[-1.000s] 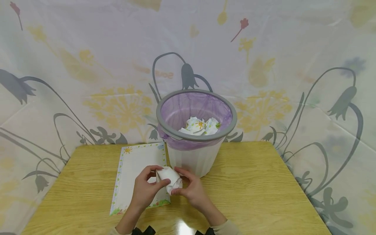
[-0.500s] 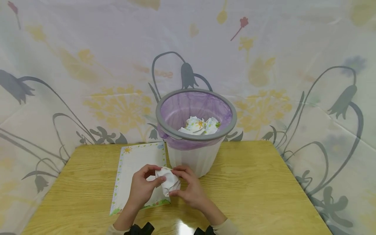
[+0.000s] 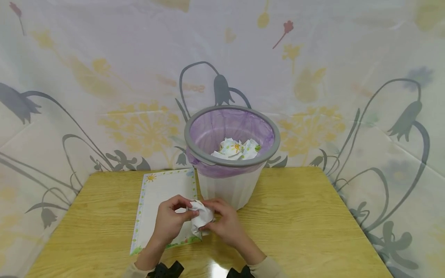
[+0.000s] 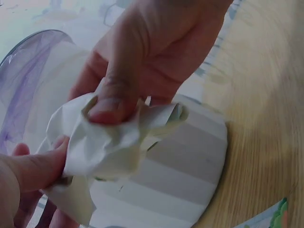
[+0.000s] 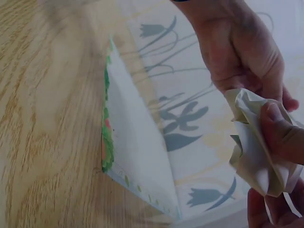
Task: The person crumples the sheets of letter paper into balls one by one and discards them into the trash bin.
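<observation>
A crumpled sheet of white paper [image 3: 202, 214] is pinched between both hands, low in front of the bin. My left hand [image 3: 169, 219] grips its left side with thumb and fingers; my right hand [image 3: 227, 224] grips the right side. Seen from the left wrist, the paper [image 4: 107, 142] has loose folds and a rolled corner sticking out, with the right thumb pressed into its top. From the right wrist, the right thumb [image 5: 283, 135] lies across the creased ball. Below and left of the hands lies a flat stack of bordered paper [image 3: 163, 193], partly covered by the left hand.
A white bin [image 3: 227, 189] with a grey rim and purple liner [image 3: 222, 117] stands just behind the hands. Several crumpled papers [image 3: 231, 148] lie in it. The wooden table [image 3: 299, 224] ends against a flower-printed cloth [image 3: 313, 58] at the back.
The hands have turned and squeezed the paper, which looks more folded, with a loose end hanging lower. The right fingers have closed in further round it. Bin and stack have not moved.
</observation>
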Demonstrator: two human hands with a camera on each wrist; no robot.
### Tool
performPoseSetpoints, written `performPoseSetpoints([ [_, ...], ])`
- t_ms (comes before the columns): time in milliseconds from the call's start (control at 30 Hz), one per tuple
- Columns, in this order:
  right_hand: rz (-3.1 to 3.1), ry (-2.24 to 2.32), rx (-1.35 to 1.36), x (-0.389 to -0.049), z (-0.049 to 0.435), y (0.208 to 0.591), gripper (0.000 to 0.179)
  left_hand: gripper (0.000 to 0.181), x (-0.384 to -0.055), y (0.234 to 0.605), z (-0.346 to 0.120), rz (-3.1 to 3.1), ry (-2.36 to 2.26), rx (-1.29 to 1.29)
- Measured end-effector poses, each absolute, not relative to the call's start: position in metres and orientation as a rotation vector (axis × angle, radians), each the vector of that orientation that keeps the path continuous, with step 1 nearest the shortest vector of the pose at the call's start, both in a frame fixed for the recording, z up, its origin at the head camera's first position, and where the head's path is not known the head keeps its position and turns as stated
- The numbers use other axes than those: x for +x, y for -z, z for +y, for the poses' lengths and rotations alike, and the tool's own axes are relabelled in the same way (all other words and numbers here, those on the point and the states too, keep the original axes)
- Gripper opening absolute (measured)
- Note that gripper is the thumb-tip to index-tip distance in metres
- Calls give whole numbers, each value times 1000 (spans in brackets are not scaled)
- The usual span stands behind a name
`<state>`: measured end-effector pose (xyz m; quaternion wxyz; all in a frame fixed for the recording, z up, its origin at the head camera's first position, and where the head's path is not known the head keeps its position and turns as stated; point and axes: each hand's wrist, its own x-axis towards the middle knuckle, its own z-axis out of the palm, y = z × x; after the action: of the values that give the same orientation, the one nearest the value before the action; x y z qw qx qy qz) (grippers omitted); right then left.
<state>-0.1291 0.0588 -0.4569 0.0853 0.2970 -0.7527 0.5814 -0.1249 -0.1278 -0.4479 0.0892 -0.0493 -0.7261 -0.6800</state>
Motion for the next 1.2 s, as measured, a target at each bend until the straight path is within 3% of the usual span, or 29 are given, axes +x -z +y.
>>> performPoseSetpoints([
  [267,-2233,-1774,671,-134,56,470,33,20,-122,453,-117,-2105,1912,-155],
  [400,-2185,-1812,672,-128,58,454,23,15,-120,457,-118,-2126,1885,-318],
  [500,-2159,-1842,649,-126,60,445,17,25,-118,462,-121,-2197,1769,-488],
  [733,-2186,-1913,520,-138,61,470,19,67,-111,473,-123,-2334,1502,-719],
  [900,-2181,-1975,484,-140,58,479,20,88,-110,477,-117,-2308,1280,-703],
  [1000,-2178,-2025,403,-139,59,481,22,92,-111,479,-110,-2322,1167,-669],
  [1200,-2205,-2071,356,-139,59,481,26,80,-110,481,-108,-2247,1051,-651],
])
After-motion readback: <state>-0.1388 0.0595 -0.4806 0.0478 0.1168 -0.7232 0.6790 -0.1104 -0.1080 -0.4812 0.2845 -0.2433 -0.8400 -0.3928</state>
